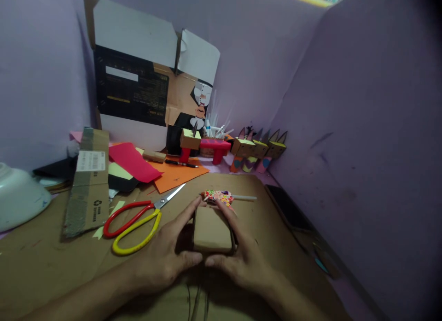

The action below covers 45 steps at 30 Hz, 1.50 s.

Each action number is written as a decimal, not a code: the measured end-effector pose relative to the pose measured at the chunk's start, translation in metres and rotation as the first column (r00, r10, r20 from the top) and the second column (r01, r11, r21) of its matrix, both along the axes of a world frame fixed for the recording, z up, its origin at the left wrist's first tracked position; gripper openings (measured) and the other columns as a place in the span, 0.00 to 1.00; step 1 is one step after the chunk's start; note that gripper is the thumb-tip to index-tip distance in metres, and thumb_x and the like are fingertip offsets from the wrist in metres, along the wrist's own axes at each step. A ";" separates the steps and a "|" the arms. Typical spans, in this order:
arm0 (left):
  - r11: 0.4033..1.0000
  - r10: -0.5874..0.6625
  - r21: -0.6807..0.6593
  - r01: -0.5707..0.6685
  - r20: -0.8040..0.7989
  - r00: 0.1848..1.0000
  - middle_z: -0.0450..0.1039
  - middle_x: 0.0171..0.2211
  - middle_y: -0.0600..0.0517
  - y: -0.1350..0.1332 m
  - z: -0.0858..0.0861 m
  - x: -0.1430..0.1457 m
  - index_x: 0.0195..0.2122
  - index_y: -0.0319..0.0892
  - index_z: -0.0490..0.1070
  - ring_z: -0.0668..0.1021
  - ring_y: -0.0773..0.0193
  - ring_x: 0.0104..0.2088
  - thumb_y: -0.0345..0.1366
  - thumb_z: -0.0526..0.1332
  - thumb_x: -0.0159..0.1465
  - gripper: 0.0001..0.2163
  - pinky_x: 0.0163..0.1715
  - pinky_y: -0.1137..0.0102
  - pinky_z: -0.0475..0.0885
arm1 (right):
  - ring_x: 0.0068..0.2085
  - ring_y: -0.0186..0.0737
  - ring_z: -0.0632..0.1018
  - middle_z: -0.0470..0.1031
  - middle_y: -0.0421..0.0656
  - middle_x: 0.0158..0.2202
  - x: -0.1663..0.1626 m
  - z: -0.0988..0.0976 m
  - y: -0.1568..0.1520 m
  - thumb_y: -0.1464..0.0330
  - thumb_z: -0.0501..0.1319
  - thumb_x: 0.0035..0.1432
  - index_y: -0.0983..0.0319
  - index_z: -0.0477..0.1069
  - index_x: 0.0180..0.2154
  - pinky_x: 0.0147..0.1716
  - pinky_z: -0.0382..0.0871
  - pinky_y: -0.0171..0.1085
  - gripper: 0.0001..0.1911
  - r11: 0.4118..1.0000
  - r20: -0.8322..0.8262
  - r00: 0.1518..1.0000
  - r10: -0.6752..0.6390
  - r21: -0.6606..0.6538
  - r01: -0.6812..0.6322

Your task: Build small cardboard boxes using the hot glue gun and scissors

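two cupped hands, left hand and right hand, clasp a small tan cardboard box from both sides; red-and-yellow-handled metal scissors lie beside the left hand.

Scissors on cardbd sheet, L of box

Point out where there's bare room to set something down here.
Bare cardboard lies between the right hand and the dark flat slab; another patch sits near left, bordered by the labelled cardboard strip, the scissors and the left forearm. The back is crowded with coloured papers and box figures. Mid-surface, the left hand and right hand surround a small box.
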<state>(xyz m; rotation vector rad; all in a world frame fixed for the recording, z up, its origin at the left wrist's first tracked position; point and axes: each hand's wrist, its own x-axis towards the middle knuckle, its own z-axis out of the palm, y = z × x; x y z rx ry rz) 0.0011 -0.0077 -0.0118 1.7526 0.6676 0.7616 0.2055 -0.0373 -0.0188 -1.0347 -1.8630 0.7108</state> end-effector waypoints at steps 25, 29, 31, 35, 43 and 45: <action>0.916 0.324 0.314 -0.248 -0.215 0.921 0.65 0.55 0.44 0.003 0.007 0.001 0.55 0.42 0.62 0.72 0.54 0.52 0.26 0.55 0.56 0.23 0.53 0.57 0.68 | 0.46 0.46 0.71 0.67 0.44 0.45 -0.002 -0.011 0.001 0.75 0.63 0.49 0.56 0.61 0.44 0.43 0.68 0.42 0.20 0.986 0.045 0.985 -0.169 0.004 0.169; 0.906 0.206 0.418 -0.065 -0.301 0.931 0.53 0.64 0.43 -0.002 -0.002 -0.003 0.62 0.45 0.54 0.57 0.48 0.63 0.28 0.61 0.53 0.34 0.60 0.52 0.57 | 0.35 0.40 0.70 0.67 0.40 0.36 -0.001 -0.007 -0.003 0.75 0.65 0.47 0.57 0.62 0.39 0.33 0.65 0.36 0.18 0.985 0.153 0.973 -0.170 0.043 0.165; 0.907 0.204 0.417 -0.057 -0.318 0.926 0.51 0.64 0.42 -0.002 -0.006 -0.004 0.62 0.46 0.54 0.56 0.47 0.64 0.30 0.61 0.56 0.32 0.60 0.51 0.56 | 0.33 0.39 0.69 0.67 0.40 0.34 0.000 -0.005 -0.004 0.74 0.65 0.47 0.58 0.62 0.38 0.31 0.63 0.35 0.17 0.987 0.154 0.976 -0.157 0.049 0.151; 0.905 0.235 0.414 -0.095 -0.303 0.924 0.57 0.62 0.42 0.002 -0.009 -0.002 0.59 0.44 0.59 0.60 0.50 0.62 0.31 0.61 0.57 0.27 0.60 0.52 0.58 | 0.30 0.37 0.68 0.66 0.39 0.31 0.000 -0.003 -0.004 0.73 0.65 0.48 0.59 0.63 0.35 0.28 0.62 0.34 0.14 0.991 0.140 0.981 -0.133 0.035 0.130; 0.880 0.225 0.470 -0.069 -0.285 0.932 0.57 0.60 0.43 -0.002 -0.006 0.001 0.59 0.48 0.56 0.62 0.50 0.60 0.24 0.60 0.55 0.31 0.57 0.54 0.63 | 0.28 0.36 0.71 0.71 0.39 0.31 0.017 0.014 -0.005 0.61 0.70 0.42 0.59 0.67 0.43 0.26 0.65 0.33 0.25 0.993 0.106 0.994 -0.027 -0.115 0.039; 0.864 0.223 0.502 -0.047 -0.298 0.928 0.55 0.61 0.44 -0.004 -0.007 0.000 0.60 0.49 0.53 0.62 0.51 0.60 0.23 0.59 0.54 0.33 0.57 0.56 0.63 | 0.29 0.38 0.74 0.73 0.40 0.31 0.027 0.019 -0.001 0.57 0.66 0.48 0.60 0.70 0.43 0.28 0.68 0.34 0.22 0.984 0.021 0.993 -0.118 -0.133 0.120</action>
